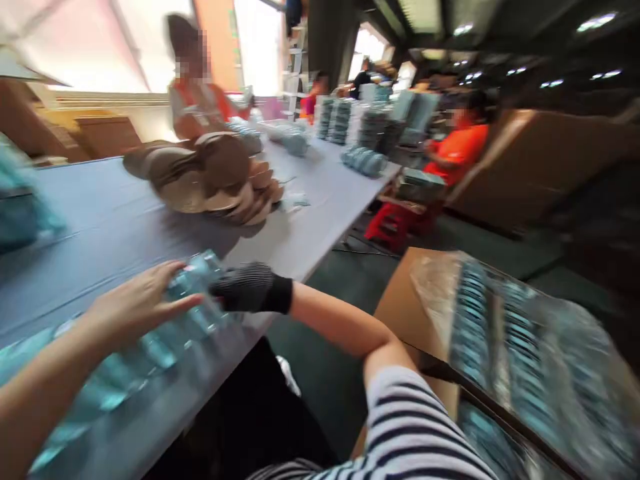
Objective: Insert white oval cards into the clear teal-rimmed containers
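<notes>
A long row of teal items in clear plastic (pixel 150 340) lies along the near edge of the grey table (pixel 125 220). My left hand (pixel 137 303), bare, rests flat on top of the row with fingers spread. My right hand (pixel 247 288), in a dark knit glove, presses against the row's far end at the table edge. The picture is blurred by motion, so the exact grip is hard to see.
A heap of brown round discs (pixel 215 177) sits mid-table. Stacks of teal packs (pixel 363 160) stand at the far end. An open cardboard box (pixel 500 340) lined with plastic and filled with teal packs stands at my right. Other people in orange work nearby.
</notes>
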A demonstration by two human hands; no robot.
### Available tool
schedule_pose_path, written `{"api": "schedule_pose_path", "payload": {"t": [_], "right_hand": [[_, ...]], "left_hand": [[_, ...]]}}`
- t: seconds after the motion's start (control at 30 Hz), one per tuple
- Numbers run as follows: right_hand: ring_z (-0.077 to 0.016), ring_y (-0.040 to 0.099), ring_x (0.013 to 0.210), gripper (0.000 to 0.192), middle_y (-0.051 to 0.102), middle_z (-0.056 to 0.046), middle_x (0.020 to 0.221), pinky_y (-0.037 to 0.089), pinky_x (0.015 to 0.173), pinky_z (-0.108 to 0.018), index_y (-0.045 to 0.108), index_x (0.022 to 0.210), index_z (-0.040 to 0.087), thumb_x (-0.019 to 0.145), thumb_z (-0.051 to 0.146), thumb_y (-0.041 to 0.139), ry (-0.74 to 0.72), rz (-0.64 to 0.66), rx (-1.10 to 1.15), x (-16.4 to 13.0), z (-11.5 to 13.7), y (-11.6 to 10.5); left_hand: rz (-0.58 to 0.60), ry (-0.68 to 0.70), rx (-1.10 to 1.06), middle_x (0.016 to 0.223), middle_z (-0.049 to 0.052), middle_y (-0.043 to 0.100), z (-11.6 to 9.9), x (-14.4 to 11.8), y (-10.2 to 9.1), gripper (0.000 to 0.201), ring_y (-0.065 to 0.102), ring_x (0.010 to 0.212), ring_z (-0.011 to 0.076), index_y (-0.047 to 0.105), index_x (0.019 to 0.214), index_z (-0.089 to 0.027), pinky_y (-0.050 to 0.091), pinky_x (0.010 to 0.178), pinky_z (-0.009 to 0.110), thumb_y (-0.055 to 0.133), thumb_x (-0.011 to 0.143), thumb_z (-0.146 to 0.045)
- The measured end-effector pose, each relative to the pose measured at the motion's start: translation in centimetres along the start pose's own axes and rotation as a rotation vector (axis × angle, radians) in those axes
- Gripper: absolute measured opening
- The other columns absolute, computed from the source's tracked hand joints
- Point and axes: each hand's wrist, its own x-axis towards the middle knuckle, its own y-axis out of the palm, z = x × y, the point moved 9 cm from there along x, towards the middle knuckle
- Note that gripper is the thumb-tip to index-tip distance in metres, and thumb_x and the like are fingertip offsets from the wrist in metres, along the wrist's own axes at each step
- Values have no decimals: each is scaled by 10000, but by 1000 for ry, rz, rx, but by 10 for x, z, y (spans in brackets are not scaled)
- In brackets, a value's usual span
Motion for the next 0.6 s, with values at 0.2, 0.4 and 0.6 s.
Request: {"api": "schedule_pose_path", "payload": {"t": [0.2, 0.4, 0.6], "right_hand": [[-176, 595, 668, 200, 701, -61, 759, 329, 612, -271, 703, 817, 191, 863, 299, 541, 154, -144, 110, -42, -3, 80], [-187, 600, 628, 203, 694, -65, 694, 351, 598, -278, 730, 827, 194, 859, 272, 546, 162, -302, 75, -48, -2, 81], [-203, 656, 793, 292, 714, -89, 856, 490, 719, -317, 693, 922, 191, 913, 404, 494, 314, -601, 424, -69, -34, 54]], "left_hand": [[-27, 24, -61, 1425, 100, 495, -8, 0, -13, 832, 486, 1280, 271, 408, 1392, -209, 384, 1035, 343, 465, 763, -750], [-73, 13, -93, 1454, 100, 469, -5, 1, -9, 872, 454, 1314, 273, 391, 1415, -219, 386, 1038, 367, 467, 753, -780], [-460, 139, -56, 1556, 128, 301, 8, -78, -51, 845, 220, 1455, 281, 238, 1503, -221, 112, 1173, 530, 466, 838, -691]]}}
